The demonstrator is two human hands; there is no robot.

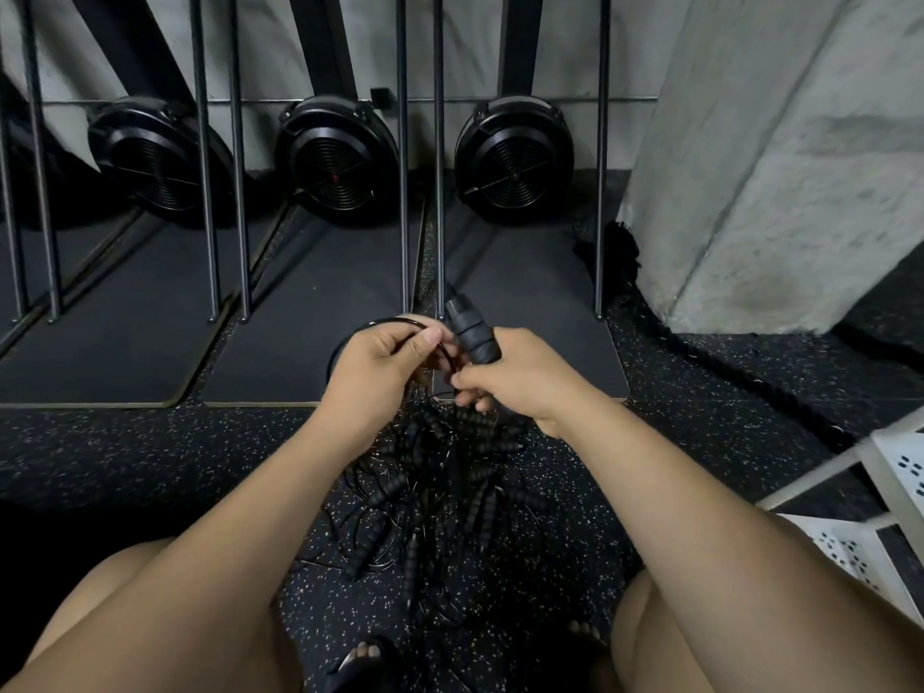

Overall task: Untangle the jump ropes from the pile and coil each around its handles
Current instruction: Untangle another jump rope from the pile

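Note:
A tangled pile of black jump ropes (430,492) with ribbed foam handles lies on the speckled floor between my knees. Above it, my right hand (520,377) grips a pair of black ribbed handles (472,332) that stick up and away from me. My left hand (385,365) pinches a thin black cord (400,321) between thumb and fingers; the cord loops out over the hand towards the handles. Both hands hover above the pile, close together.
Three black fan-wheel machines (340,162) stand upright on dark mats behind vertical metal bars (439,192). A concrete pillar (770,157) rises at the right, with a thick black battle rope (700,357) along its base. White perforated metal steps (880,492) sit at the far right.

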